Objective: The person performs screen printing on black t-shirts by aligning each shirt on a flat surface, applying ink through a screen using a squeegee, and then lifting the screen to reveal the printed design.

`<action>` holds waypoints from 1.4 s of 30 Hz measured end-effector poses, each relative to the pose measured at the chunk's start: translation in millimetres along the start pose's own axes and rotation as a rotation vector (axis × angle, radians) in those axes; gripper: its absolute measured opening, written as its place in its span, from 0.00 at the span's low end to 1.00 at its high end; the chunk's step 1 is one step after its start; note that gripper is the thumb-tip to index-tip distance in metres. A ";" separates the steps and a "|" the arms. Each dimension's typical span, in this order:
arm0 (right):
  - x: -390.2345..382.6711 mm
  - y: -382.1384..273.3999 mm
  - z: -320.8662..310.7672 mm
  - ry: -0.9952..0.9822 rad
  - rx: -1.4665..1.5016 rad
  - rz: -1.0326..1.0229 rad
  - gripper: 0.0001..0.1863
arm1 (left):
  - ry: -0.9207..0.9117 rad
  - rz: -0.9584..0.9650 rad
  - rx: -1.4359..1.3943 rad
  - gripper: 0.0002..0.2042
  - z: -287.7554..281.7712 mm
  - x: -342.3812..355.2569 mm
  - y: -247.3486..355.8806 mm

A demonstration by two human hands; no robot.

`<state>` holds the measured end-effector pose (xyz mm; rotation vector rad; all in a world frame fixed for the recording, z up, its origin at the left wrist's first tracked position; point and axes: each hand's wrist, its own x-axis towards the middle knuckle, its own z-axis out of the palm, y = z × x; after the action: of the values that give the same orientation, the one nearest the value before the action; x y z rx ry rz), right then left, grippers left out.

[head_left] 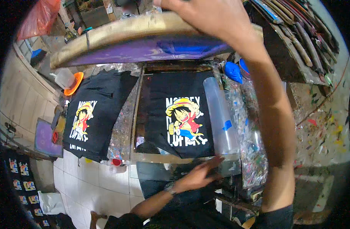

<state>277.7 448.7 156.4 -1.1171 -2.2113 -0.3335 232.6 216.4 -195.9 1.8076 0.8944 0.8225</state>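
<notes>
Looking down from the head view, the right hand (209,15) is raised at the top of the picture and its grip is closed on the wooden edge of the printing screen frame (144,38), which is lifted and tilted above the surface (327,126); the underside of the frame shows purple mesh with a blue ink patch. Below the frame, a black T-shirt (175,110) lies flat on the board in the middle, with a colourful cartoon figure and white letters printed on it. The left hand (200,173) is low in the picture, its fingers stretched out flat and its grip released, resting on the near bottom edge of this shirt. Just beside the shirt, on its right, lies a clear plastic sheet (220,114) with small blue marks. A second black T-shirt (93,114) with the same print lies on the left, apart from the first one. Near its top corner stand an orange lid (74,83) and a clear container (63,78). The surface on the right is covered with many paint spots.
</notes>
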 end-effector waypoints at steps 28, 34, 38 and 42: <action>112.9 78.6 15.0 0.063 -0.131 0.129 0.39 | 1.159 -0.296 0.245 0.27 -516.2 -149.8 2.9; 125.0 86.9 23.2 -0.098 -0.014 0.183 0.43 | 1.179 -0.975 1.091 0.23 -635.7 -352.7 -23.0; 119.4 70.8 19.6 0.051 -0.045 0.159 0.42 | 1.256 -1.012 1.376 0.20 -564.6 -374.4 -53.5; 122.9 94.0 39.3 0.191 -0.054 -0.015 0.43 | 1.085 -0.561 0.980 0.19 -425.6 -261.1 -54.9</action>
<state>281.4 602.4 199.3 -1.0515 -2.0534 -0.4881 -266.3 198.9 -139.6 1.5684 2.7265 1.0635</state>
